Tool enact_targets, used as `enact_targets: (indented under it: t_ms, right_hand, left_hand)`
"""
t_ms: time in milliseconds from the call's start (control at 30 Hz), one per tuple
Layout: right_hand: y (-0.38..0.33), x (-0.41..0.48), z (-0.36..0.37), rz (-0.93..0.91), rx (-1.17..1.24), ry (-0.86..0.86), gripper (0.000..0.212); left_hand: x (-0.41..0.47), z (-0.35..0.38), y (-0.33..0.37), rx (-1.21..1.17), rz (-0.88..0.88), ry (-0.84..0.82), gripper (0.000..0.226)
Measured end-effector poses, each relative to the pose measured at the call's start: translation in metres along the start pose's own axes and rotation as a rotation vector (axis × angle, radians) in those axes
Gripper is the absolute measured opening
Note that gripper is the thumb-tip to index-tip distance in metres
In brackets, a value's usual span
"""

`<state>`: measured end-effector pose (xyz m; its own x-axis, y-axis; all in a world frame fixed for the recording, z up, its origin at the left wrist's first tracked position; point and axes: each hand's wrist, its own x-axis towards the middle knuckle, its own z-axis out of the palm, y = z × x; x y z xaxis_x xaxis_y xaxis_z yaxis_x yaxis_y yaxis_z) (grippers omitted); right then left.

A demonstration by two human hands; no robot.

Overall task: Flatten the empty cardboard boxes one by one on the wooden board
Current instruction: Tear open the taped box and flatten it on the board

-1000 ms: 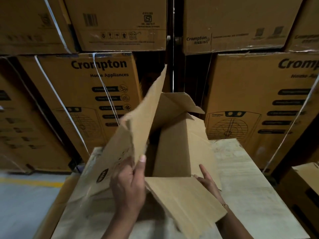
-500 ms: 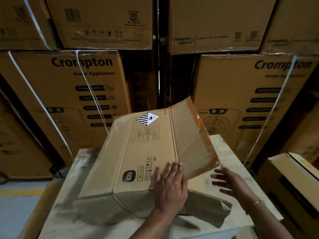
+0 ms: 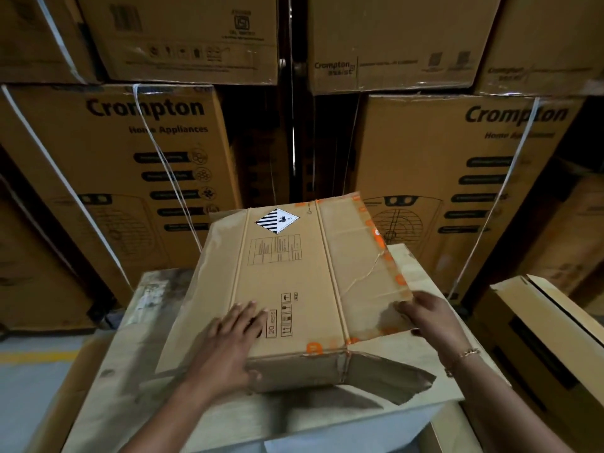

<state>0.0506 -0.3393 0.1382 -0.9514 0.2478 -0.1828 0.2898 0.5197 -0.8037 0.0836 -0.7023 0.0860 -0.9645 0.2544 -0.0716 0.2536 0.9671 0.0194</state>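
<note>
Stacked Crompton cartons (image 3: 157, 158) fill the view from 9 to 3 o'clock. The wooden board (image 3: 150, 322) lies at 6 o'clock and bears the cardboard box (image 3: 287, 282), labelled panel up. The left hand (image 3: 228, 341) presses flat on the box, fingers straight, at 7 o'clock. The right hand (image 3: 434, 322) grips its taped edge at 4 o'clock.

— Left hand (image 3: 233, 335), status?
— Mine lies flat, fingers straight, palm pressing down, forearm reaching forward.
— Right hand (image 3: 431, 318)?
— My curled fingers and thumb pinch the box flap (image 3: 366, 273).
</note>
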Motion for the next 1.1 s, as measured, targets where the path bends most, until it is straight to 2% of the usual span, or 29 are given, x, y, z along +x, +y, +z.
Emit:
enact_targets:
  t_ms: [67, 100, 133, 200, 267, 433, 533, 733, 933, 1100]
  right_hand:
    - [0.002, -0.006, 0.007, -0.270, -0.634, 0.118, 0.074]
    - [0.002, -0.012, 0.015, -0.439, -0.788, 0.112, 0.086]
    - [0.001, -0.018, 0.026, -0.556, -0.854, 0.017, 0.093]
    - [0.006, -0.029, 0.055, -0.666, -0.940, -0.206, 0.102]
    - [0.021, -0.038, 0.079, -0.734, -1.036, -0.259, 0.101]
    - [0.059, -0.064, 0.087, -0.800, -1.059, -0.224, 0.100]
    - [0.085, -0.088, 0.090, -0.842, -1.033, -0.241, 0.091]
    - [0.134, -0.127, 0.088, -0.810, -1.018, -0.308, 0.077]
    - [0.168, -0.149, 0.068, -0.781, -1.034, -0.322, 0.074]
    - [0.180, -0.147, 0.040, -0.665, -1.067, -0.271, 0.079]
  left_hand:
    - [-0.007, 0.002, -0.008, 0.015, 0.028, 0.033, 0.111]
    - [-0.008, 0.002, -0.005, 0.020, 0.046, 0.043, 0.108]
    - [-0.009, 0.004, -0.001, 0.023, 0.058, 0.048, 0.106]
    - [-0.012, 0.009, 0.009, 0.045, 0.081, 0.073, 0.104]
    - [-0.019, 0.016, 0.017, 0.067, 0.098, 0.079, 0.105]
    - [-0.055, 0.037, 0.029, 0.104, 0.112, 0.040, 0.109]
    - [-0.083, 0.053, 0.037, 0.089, 0.147, 0.005, 0.109]
    - [-0.132, 0.090, 0.064, 0.075, 0.152, -0.060, 0.105]
    - [-0.167, 0.108, 0.064, 0.073, 0.024, -0.045, 0.094]
    - [-0.172, 0.097, 0.035, 0.106, -0.126, -0.092, 0.077]
